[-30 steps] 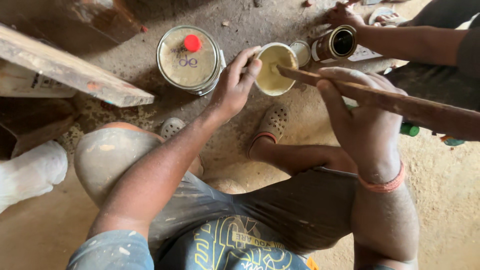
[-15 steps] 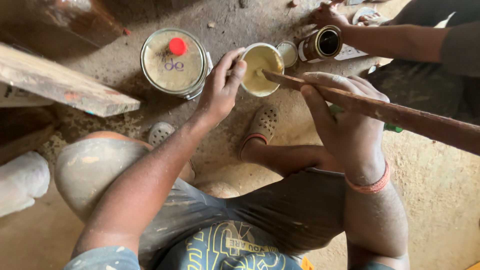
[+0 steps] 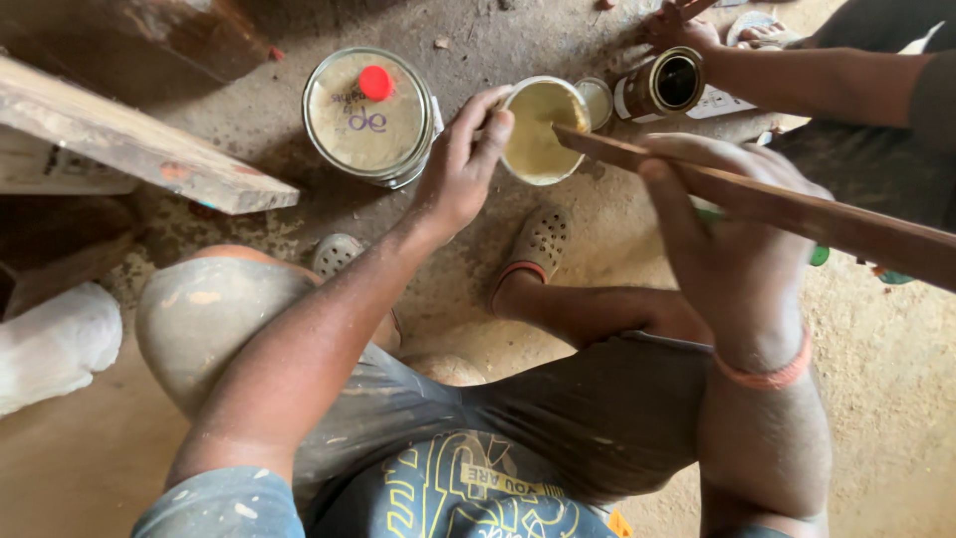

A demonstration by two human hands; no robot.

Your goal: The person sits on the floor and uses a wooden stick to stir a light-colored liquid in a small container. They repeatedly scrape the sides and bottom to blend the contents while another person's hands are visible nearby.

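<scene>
Left hand: ours, fingers curled over the near rim of a small open tin, thumb side to the wall, pinning it on the dirt floor. Right hand: closed around a long wooden stick, gripped partway along the shaft, with the tip dipped into the tin over its far-right rim.

The tin stands upright just ahead of our sandalled foot, filled near the brim with a pale yellow-cream liquid. We judge it light and stiff-walled but easy to tip. A thin metal rim is likely slick where the liquid has smeared, so the hold belongs on the wall and rim together, pressed downward, as the left hand has it. The stick looks rigid, rough-sawn and light for its length. The grip near the lower third gives leverage, but the long free end may swing wide.

Outward: 1 larger round can with a red cap on its lid sits just left of the tin, close but apart. A loose small lid lies beside the tin's far edge. 1 dark bottle lies tilted on its side beyond, mouth open toward us, near another person's hand. A rough plank crosses the upper left.
</scene>
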